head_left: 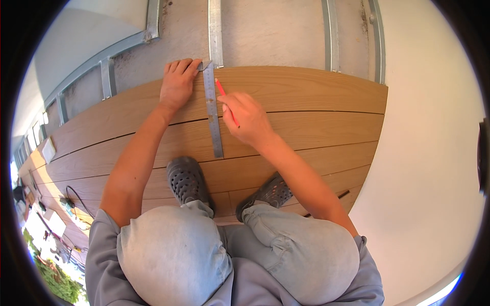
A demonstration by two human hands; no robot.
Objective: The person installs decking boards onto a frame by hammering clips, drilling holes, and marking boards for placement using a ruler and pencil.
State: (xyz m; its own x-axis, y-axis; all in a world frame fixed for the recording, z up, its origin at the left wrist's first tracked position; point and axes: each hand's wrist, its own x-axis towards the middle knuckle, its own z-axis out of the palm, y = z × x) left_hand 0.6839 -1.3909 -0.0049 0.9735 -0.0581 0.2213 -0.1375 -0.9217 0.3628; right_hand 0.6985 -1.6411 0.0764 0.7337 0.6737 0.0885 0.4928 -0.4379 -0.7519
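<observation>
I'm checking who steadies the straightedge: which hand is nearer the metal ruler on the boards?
Left. The left hand presses its fingers against the top of the metal ruler. The right hand sits just to the ruler's right, holding a red pencil.

The pencil (224, 97) is red. The ruler (213, 112) is shiny grey. The boards (306, 117) are light brown with thin wood lines. The shoes (188, 178) are dark grey with little holes. The trousers (173, 250) are pale grey-blue. The wall (434, 153) is cream white.
</observation>
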